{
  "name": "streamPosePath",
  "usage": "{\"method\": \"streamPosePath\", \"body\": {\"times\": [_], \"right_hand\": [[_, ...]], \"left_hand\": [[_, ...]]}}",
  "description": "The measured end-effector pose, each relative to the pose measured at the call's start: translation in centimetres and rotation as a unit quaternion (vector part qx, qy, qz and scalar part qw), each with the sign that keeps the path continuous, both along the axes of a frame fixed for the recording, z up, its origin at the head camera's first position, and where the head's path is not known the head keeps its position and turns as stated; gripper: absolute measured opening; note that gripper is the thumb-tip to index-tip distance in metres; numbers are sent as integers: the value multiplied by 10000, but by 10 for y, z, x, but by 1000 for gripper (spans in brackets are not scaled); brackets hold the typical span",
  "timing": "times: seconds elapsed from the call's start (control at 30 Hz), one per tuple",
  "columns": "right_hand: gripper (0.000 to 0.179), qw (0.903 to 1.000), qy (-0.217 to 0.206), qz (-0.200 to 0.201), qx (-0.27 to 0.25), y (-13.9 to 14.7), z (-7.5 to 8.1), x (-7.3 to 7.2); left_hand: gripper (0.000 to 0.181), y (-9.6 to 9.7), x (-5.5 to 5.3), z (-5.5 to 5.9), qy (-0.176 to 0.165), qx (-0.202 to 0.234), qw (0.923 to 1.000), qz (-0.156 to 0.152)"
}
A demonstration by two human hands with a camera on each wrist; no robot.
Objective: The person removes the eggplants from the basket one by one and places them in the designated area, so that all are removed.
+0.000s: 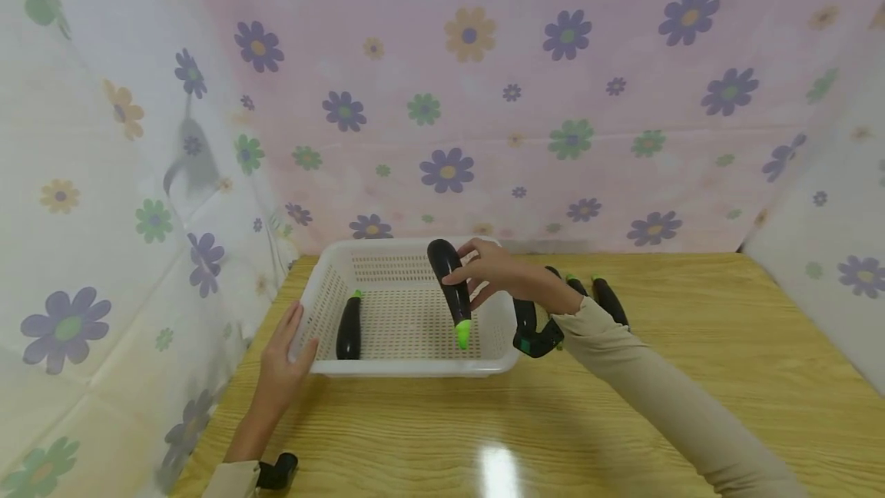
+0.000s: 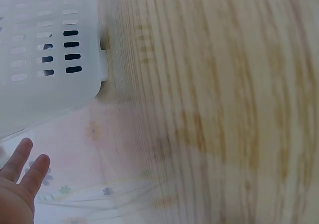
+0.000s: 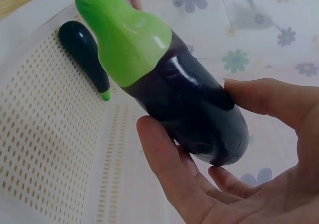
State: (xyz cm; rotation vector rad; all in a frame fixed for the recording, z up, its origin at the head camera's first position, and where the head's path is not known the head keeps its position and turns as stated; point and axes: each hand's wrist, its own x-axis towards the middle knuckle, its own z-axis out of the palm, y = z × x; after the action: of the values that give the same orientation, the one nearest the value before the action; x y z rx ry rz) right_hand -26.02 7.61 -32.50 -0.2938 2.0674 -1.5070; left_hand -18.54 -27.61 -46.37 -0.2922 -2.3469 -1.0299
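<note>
My right hand holds an eggplant between thumb and fingers, raised over the right part of a white plastic basket. Dark and glossy, it tilts with its bright green stem end pointing down toward me in the head view. A second eggplant lies inside the basket at the left, also seen below the held one in the right wrist view. At the basket's left front corner, my left hand rests against the rim. Its fingers look straight beside the basket wall in the left wrist view.
Several more eggplants lie on the wooden table right of the basket, partly hidden by my right forearm. A flower-patterned cloth hangs behind the table and along both sides.
</note>
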Motion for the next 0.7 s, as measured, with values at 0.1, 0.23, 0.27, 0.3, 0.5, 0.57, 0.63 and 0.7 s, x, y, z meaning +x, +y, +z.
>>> {"method": "streamPosePath", "body": {"times": [0.1, 0.23, 0.27, 0.3, 0.5, 0.57, 0.63, 0.7], "right_hand": [[65, 10000, 16, -97, -4, 10, -1, -1], [66, 9998, 26, -206, -21, 20, -2, 1], [66, 9997, 30, -231, -19, 22, -3, 1], [66, 9996, 41, -261, -7, 24, -3, 1], [71, 9995, 21, -316, 51, 35, -4, 3], [72, 9995, -20, -318, 7, 39, -4, 4], [72, 9995, -36, -308, -16, 44, -4, 4], [73, 9995, 12, -298, -39, 48, -4, 5]], "left_hand": [[61, 1, 0, 2, -64, -22, 10000, 56], [61, 2, 1, 3, -158, -9, 9998, 89], [61, 2, 1, 3, -177, -15, 9998, 86], [61, 2, 1, 3, -190, -23, 9998, 88], [61, 3, 2, 3, -195, -28, 9997, 112], [61, 3, 3, 4, -224, -16, 9997, 124], [61, 3, 3, 4, -255, -42, 9996, 126], [61, 4, 2, 4, -237, -54, 9996, 129]]}}
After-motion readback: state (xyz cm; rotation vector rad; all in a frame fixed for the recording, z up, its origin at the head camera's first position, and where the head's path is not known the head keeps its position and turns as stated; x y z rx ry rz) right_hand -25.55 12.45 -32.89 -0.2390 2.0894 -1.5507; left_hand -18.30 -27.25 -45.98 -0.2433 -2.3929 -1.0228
